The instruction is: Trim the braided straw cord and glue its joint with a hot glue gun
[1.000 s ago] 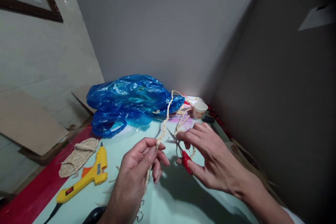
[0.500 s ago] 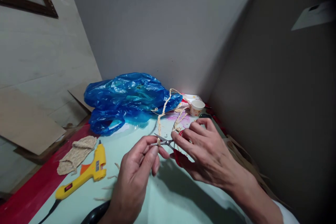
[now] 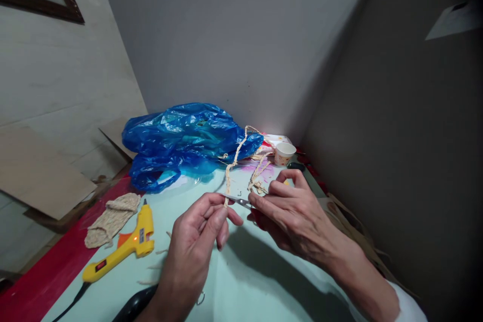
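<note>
My left hand (image 3: pixel 196 246) pinches a tan braided raffia cord (image 3: pixel 234 161) between thumb and forefinger; the cord runs up and away toward the back of the table. My right hand (image 3: pixel 292 211) is closed round small red-handled scissors (image 3: pixel 237 200). Their metal blades are shut across the cord just above my left fingertips. The handles are mostly hidden by my fingers. A metal ring (image 3: pixel 200 298) hangs below my left hand.
A yellow glue gun (image 3: pixel 124 251) lies at the left on the pale green table (image 3: pixel 256 282), beside a woven tan piece (image 3: pixel 111 219). A blue plastic bag (image 3: pixel 184 141) and a small paper cup (image 3: pixel 284 153) sit at the back. Walls close in behind and right.
My right hand brought the scissors left to the cord, and the blades went from open beside it to shut across it. My left hand kept its pinch.
</note>
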Tool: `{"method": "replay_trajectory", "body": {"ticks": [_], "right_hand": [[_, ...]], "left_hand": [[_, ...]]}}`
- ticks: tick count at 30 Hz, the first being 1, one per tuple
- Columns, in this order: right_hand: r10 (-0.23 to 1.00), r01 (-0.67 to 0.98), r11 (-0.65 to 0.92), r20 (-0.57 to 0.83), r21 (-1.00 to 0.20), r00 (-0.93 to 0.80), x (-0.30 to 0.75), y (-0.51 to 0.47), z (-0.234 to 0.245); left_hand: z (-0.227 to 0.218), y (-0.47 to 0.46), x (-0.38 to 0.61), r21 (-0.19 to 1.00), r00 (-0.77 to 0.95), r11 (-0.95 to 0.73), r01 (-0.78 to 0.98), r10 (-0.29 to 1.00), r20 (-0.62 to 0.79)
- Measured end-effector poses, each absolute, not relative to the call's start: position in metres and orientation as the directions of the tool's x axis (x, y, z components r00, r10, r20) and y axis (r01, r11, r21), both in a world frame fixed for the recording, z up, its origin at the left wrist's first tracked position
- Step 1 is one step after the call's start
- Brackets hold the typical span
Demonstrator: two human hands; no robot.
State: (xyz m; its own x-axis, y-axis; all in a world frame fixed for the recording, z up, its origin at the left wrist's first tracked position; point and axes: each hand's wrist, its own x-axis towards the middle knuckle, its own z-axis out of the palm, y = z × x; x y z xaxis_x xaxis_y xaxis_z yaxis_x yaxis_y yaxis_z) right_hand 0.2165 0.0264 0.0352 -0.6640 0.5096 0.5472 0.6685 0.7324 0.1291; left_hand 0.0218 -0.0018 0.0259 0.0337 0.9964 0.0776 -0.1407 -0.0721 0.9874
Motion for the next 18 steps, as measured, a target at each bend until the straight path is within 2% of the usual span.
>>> {"method": "replay_trajectory", "body": {"ticks": [3,5,7,9,11,13,15,18], "right_hand": [[0.508,0.637,0.77,0.568,0.037,-0.647,0.218,0.027,0.035],[0.532,0.614,0.786,0.586,-0.073,-0.611,0.219,0.026,0.037],[0.601,0.607,0.759,0.613,-0.236,-0.512,0.221,0.025,0.039],[0.726,0.604,0.655,0.599,-0.454,-0.337,0.222,0.025,0.039],[0.857,0.548,0.49,0.491,-0.678,-0.158,0.223,0.028,0.037],[0.934,0.4,0.349,0.35,-0.847,-0.072,0.221,0.032,0.031],[0.963,0.218,0.268,0.256,-0.938,-0.082,0.216,0.037,0.025],[0.981,0.023,0.16,0.156,-0.987,-0.111,0.205,0.04,0.019]], "left_hand": [[0.022,0.0,0.019,0.98,0.066,-0.061,-0.188,0.995,0.075],[0.021,0.001,0.018,0.975,0.072,-0.052,-0.216,0.995,0.069],[0.022,0.001,0.017,0.974,0.068,-0.04,-0.225,0.996,0.057],[0.025,0.0,0.016,0.972,0.07,-0.014,-0.233,0.997,0.031],[0.027,-0.003,0.017,0.966,0.076,0.018,-0.258,0.997,0.002],[0.028,-0.005,0.017,0.963,0.069,0.054,-0.266,0.997,-0.037],[0.029,-0.007,0.018,0.969,0.05,0.093,-0.229,0.995,-0.083],[0.029,-0.008,0.021,0.982,0.027,0.119,-0.147,0.993,-0.117]]}}
